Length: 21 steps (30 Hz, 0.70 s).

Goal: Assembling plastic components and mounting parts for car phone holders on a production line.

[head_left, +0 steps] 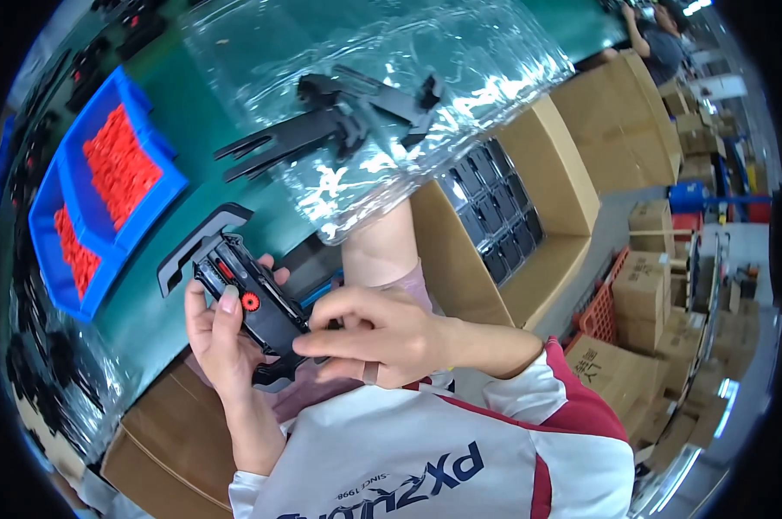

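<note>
By the desk's (144, 281) near edge, the left hand (222, 350) holds the black device (272, 327); the right hand's (400, 337) bent fingers touch its lower end, grip unclear. Best brace it, thumb clear of the red wheel (250, 302).

Large dark-blue lettering (406, 491), with a smaller line (362, 487), is crossing the white shirt (391, 445); black characters (588, 362) are marking two cardboard boxes (612, 385).
</note>
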Each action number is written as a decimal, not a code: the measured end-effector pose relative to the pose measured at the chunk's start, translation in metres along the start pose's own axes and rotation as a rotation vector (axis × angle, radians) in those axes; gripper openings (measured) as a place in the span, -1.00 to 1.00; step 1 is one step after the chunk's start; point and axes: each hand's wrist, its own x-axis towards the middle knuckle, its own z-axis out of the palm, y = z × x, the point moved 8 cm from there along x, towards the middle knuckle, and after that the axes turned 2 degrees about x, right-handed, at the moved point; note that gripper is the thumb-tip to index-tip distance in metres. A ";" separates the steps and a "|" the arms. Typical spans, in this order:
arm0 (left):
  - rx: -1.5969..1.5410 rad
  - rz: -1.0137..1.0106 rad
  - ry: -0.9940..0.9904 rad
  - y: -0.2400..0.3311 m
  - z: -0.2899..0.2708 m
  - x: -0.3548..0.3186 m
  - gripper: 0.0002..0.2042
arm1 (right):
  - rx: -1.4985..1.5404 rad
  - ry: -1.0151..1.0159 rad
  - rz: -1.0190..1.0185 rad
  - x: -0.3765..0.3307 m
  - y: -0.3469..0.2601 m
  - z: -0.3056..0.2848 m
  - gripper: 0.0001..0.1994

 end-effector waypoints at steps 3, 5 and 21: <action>0.076 0.007 -0.036 0.003 0.011 0.008 -0.66 | -0.036 0.112 0.135 -0.025 0.024 -0.038 -0.77; 0.141 0.037 -0.047 0.012 0.015 0.014 -0.64 | -0.248 0.297 0.164 -0.057 0.066 -0.076 -0.80; 0.215 0.062 -0.025 0.017 -0.003 0.050 -0.55 | -1.010 0.261 1.575 -0.400 0.351 -0.294 -0.57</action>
